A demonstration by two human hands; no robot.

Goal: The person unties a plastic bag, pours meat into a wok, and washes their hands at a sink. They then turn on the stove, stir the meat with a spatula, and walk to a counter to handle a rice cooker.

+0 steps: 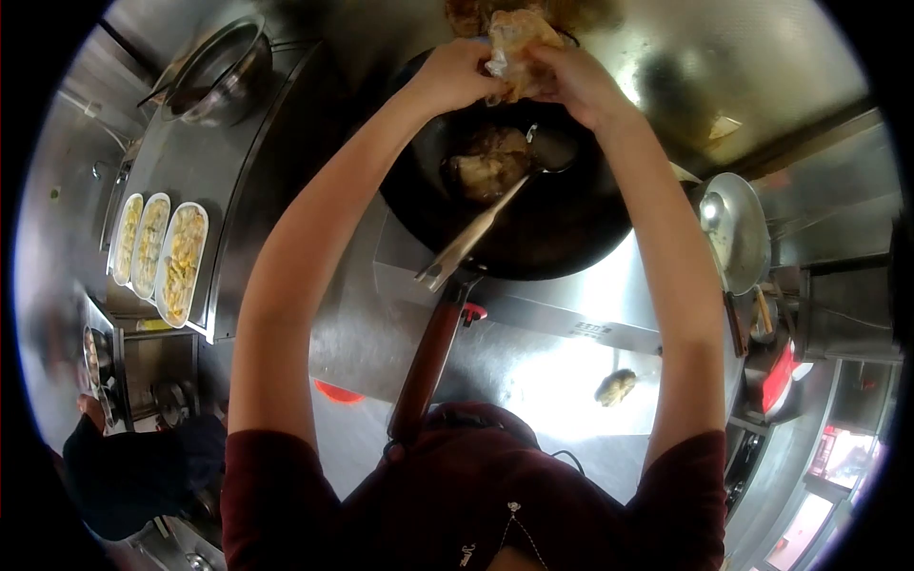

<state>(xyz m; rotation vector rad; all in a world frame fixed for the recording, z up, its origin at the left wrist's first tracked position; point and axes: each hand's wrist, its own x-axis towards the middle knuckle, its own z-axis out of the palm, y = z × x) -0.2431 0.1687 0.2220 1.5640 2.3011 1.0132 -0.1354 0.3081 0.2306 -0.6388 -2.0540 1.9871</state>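
Observation:
Above the far side of a black wok (pixel 543 228), my left hand (pixel 462 76) and my right hand (pixel 576 84) both grip a crumpled clear plastic bag (pixel 519 43) with something brownish in or behind it. My fingers close on the bag from either side. In the wok lies a dark brown glossy lump with a paler side (pixel 484 171). A ladle with a wooden handle (pixel 486 221) rests in the wok, its handle over the near rim. The wok's brown handle (pixel 428 366) points toward my body.
Three white oval dishes of food (pixel 184 262) and a metal bowl (pixel 224 76) stand on the left counter (pixel 238 162). Another pan (pixel 743 228) is at the right. A small yellowish piece (pixel 616 387) lies on the steel surface. A person in dark clothing (pixel 124 476) is at lower left.

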